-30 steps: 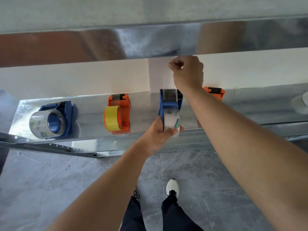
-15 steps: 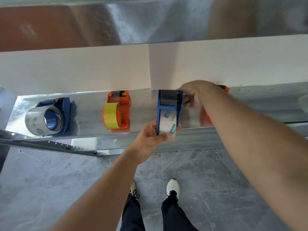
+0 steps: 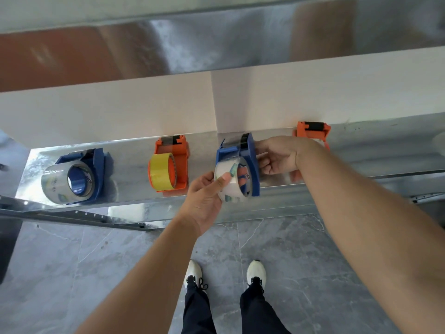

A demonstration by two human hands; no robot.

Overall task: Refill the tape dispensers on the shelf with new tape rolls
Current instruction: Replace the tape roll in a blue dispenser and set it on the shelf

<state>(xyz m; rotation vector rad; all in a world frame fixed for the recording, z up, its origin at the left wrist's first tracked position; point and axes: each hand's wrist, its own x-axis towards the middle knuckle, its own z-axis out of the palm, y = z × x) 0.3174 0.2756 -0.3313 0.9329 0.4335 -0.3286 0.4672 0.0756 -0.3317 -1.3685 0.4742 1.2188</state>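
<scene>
A blue tape dispenser [image 3: 250, 153] lies on the metal shelf [image 3: 130, 150] near its middle, with a clear tape roll [image 3: 231, 182] on its hub. My left hand [image 3: 204, 198] grips that roll, thumb on its outer face. My right hand [image 3: 277, 157] holds the dispenser's right side with curled fingers. To the left stand an orange dispenser with a yellow roll [image 3: 166, 172] and another blue dispenser with a clear roll [image 3: 72, 179]. Behind my right wrist an orange dispenser [image 3: 311, 130] shows only its top; whether it carries a roll is hidden.
A second metal shelf [image 3: 216, 44] hangs overhead, close above the working shelf. A white wall [image 3: 120, 109] backs the shelf. A grey bracket rail [image 3: 72, 214] runs under the shelf's left front. My white shoes [image 3: 256, 271] stand on grey tiled floor below.
My right hand came down from near the upper shelf to the dispenser's right side. The blue dispenser has turned so the roll's open face shows, with my left hand still on the roll.
</scene>
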